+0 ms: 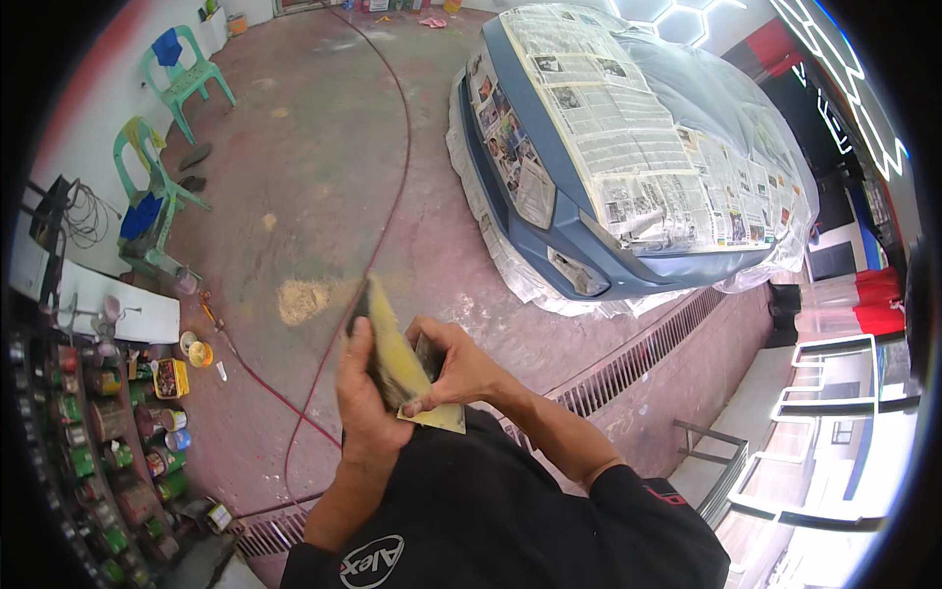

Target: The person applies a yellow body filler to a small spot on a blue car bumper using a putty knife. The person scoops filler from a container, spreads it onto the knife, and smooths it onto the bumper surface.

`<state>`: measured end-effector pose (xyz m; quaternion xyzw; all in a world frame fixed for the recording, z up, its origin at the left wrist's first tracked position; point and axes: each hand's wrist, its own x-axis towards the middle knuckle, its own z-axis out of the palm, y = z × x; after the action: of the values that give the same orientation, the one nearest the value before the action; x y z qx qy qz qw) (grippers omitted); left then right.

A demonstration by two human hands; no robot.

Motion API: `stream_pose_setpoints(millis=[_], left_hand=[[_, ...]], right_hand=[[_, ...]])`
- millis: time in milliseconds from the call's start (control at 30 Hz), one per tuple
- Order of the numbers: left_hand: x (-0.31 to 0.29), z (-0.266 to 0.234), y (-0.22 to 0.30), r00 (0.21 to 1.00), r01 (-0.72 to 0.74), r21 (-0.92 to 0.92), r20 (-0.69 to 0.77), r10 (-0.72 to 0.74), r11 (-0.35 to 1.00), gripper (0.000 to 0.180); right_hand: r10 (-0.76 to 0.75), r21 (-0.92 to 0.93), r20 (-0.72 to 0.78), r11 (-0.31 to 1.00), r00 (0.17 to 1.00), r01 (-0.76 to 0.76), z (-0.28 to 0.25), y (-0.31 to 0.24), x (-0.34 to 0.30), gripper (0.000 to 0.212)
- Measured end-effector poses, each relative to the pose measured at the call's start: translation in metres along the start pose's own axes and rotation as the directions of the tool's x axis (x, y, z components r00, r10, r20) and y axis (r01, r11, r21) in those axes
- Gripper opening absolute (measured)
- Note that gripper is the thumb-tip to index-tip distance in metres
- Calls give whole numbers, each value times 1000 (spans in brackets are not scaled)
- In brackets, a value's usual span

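In front of my body both hands grip a long, flat yellowish sheet (394,351) with dark smudges. Its far end tapers to a tip, and its lower corner reaches my dark shirt. My left hand (365,398) is closed along the left edge, thumb up on that side. From the right, my right hand (459,365) is closed on the other edge, its thumb pressed on the sheet's lower part. A dark grey patch shows beneath the right fingers; I cannot tell if it belongs to the sheet.
Ahead right stands a blue-grey car (579,240) masked with newspaper (628,128) and plastic film. A red hose (405,147) crosses the floor. Green chairs (186,83) stand at the left, above a rack of paint cans (103,422). A floor grate (638,353) runs at the right.
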<state>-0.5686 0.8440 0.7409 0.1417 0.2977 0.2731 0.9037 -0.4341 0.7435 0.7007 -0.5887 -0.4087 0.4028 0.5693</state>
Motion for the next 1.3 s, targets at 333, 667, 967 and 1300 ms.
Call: stream_pose_setpoints(millis=[333,667,967,1300], left_hand=[[150,-63,77,990,65,192,112,-88,979,35],[373,3,52,983,88,600,79,-168,795,46],[604,79,39,950,236,631,-310,-38,739,41],[730,145,16,884,378,691,-467,-18,616,42]], right_hand=[[502,683,-644,717,577,138,-49,35,171,47],[541,525,-368,792,757,-311,-157,135,307,51],[901,35,-136,421,413,-907,-404,200,372,41],[5,-873,-468,-157,884,-462,-724,227,600,83]])
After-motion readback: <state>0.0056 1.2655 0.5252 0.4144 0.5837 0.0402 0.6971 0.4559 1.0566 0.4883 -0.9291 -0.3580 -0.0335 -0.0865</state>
